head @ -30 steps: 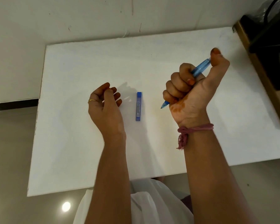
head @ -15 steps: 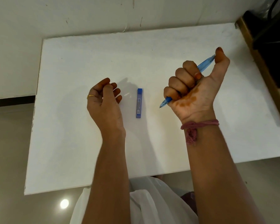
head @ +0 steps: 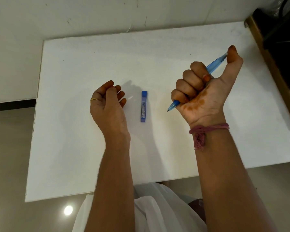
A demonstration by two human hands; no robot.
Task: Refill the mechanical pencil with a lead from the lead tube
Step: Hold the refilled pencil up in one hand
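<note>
White surface (head: pixel 90 67) against a pale, scuffed wall (head: pixel 74 14), grey floor (head: pixel 8 156) to the left and near edge. Right hand (head: pixel 206 91) raised above the surface, palm toward the camera, closed in a fist around a blue mechanical pencil (head: pixel 214 63). Fingers (head: pixel 191 77) wrapped over the barrel, thumb (head: pixel 233 54) upright with its tip against the pencil's upper end. Pencil slanted, metal tip poking out below the little finger and aimed down-left, the clear blue upper part emerging between forefinger and thumb. Orange stains on the palm and fingertips; pink thread band (head: pixel 208 128) knotted at the wrist. Left hand (head: pixel 107 104) lower, close to the surface, fingers loosely curled, thumb laid against the forefinger, whether anything was pinched there impossible to tell. Gold ring (head: pixel 93 99) on one finger. Blue lead tube (head: pixel 144 106) flat on the surface between the two hands, lengthwise away from the body, touched by neither, nearer the left. Dark object on a wooden ledge (head: pixel 273 56) at the far right. White garment (head: pixel 157 206) at the bottom.
</note>
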